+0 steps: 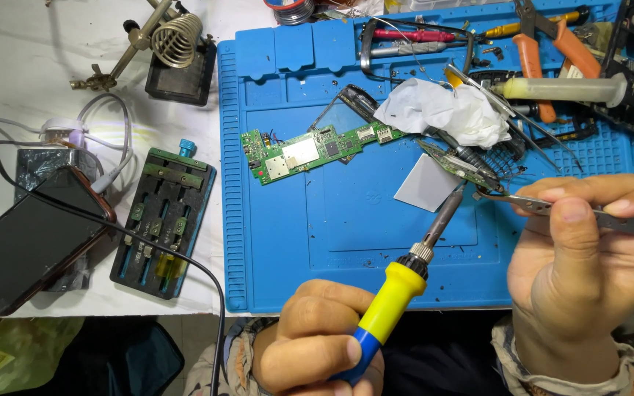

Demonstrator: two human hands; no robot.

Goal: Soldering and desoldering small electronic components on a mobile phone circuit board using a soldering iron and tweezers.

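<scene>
My left hand (313, 337) grips a soldering iron (398, 286) with a yellow and blue handle, its metal tip angled up toward a small green circuit board (458, 167) on the blue work mat (346, 242). My right hand (588, 257) pinches metal tweezers (522, 203), whose points meet the same small board beside the iron's tip. A longer green circuit board (310, 152) with metal shields lies to the left on the mat. A white square pad (425, 183) rests just below the small board.
Crumpled white tissue (445, 108), a syringe (559, 89), orange-handled pliers (544, 44) and other tools crowd the mat's far edge. Left of the mat sit a board holder (161, 220), a dark phone (27, 246), a coil iron stand (174, 44) and cables.
</scene>
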